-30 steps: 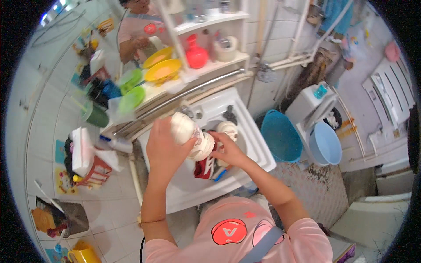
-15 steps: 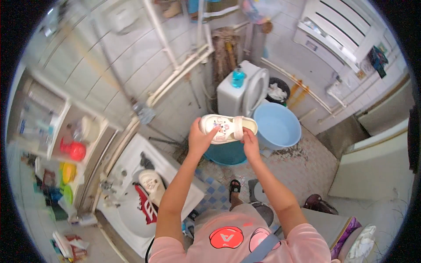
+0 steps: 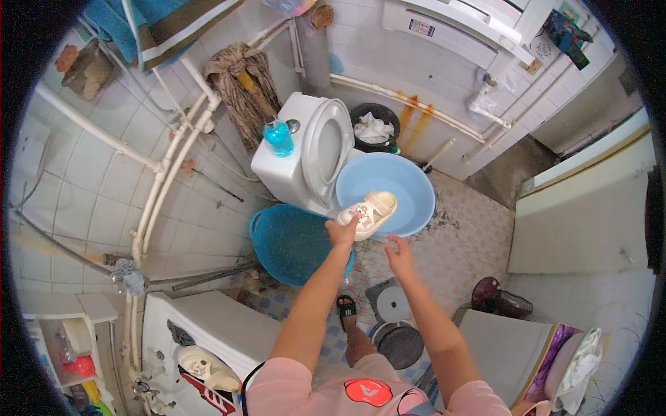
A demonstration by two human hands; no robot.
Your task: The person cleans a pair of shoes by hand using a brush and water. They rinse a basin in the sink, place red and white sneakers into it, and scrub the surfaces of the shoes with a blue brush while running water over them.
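My left hand (image 3: 343, 231) grips a cream clog (image 3: 373, 212) with small charms on its top, thumb over the upper at the toe end. The clog hangs above the near rim of a light blue basin (image 3: 421, 201). My right hand (image 3: 399, 256) is off the shoe, fingers apart and empty, just below and right of it. Left of the clog stands a deep teal tub (image 3: 288, 244), partly behind my left forearm. A second cream clog (image 3: 207, 367) lies in the white sink (image 3: 215, 326) at lower left, beside a red item with white stripes (image 3: 208, 396).
Behind the basin stands a toilet (image 3: 326, 149), with a bottle of blue liquid (image 3: 278, 137) on its tank. A black bin (image 3: 375, 125) holds white paper. Near my feet are a floor scale (image 3: 390, 303) and a round dark-topped stool (image 3: 399, 345). White pipes (image 3: 161, 187) line the wall.
My view has swung right. The clog has gone from both hands to the left hand alone and now is over the blue basin's near edge. My right hand has let go.
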